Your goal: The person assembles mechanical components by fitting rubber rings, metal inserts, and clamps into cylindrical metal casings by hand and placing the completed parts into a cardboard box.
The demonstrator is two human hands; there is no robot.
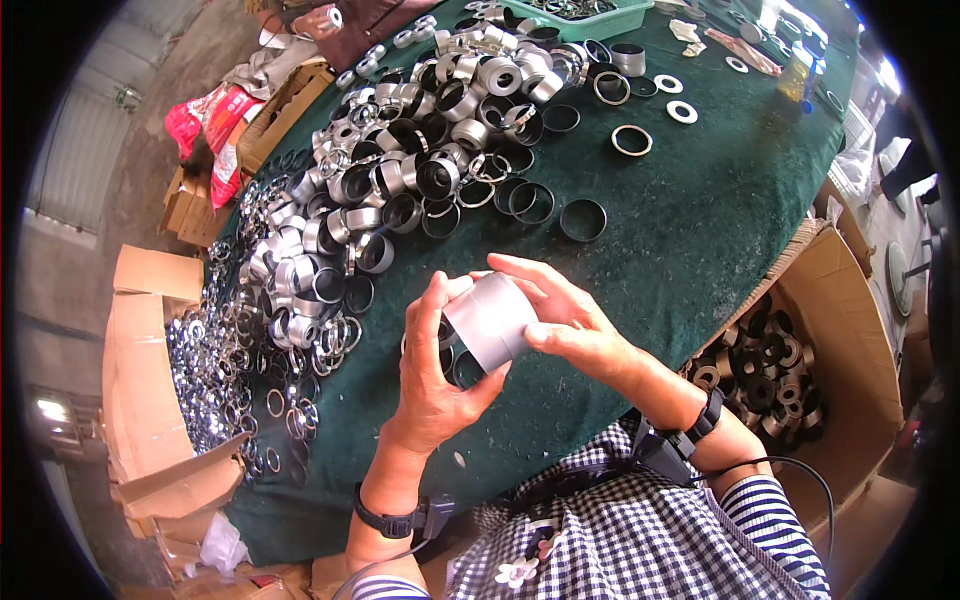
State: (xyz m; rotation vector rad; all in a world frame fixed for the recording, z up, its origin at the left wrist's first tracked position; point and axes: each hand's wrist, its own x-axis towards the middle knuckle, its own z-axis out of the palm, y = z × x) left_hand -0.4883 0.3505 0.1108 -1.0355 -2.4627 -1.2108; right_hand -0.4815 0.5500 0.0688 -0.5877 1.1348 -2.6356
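Note:
Between my two hands, above the green-clothed table, is a smooth silver metal cylinder (490,320), tilted. My left hand (440,375) wraps its left side, thumb low and fingers at the upper left. My right hand (565,315) grips the other end, with the thumb on the near side and fingers over the top. Part of a dark ring (465,370) shows just beneath the cylinder, beside my left palm; I cannot tell whether it is held or lies on the cloth. A large heap of silver metal collars (385,180) lies beyond my hands.
Thin shiny rings (205,385) are heaped at the left against a cardboard flap (145,355). At the right a cardboard box (835,330) holds brown rings (765,375). A green tray (600,22) stands far off. At the upper left another person's hand (318,22) holds a small part.

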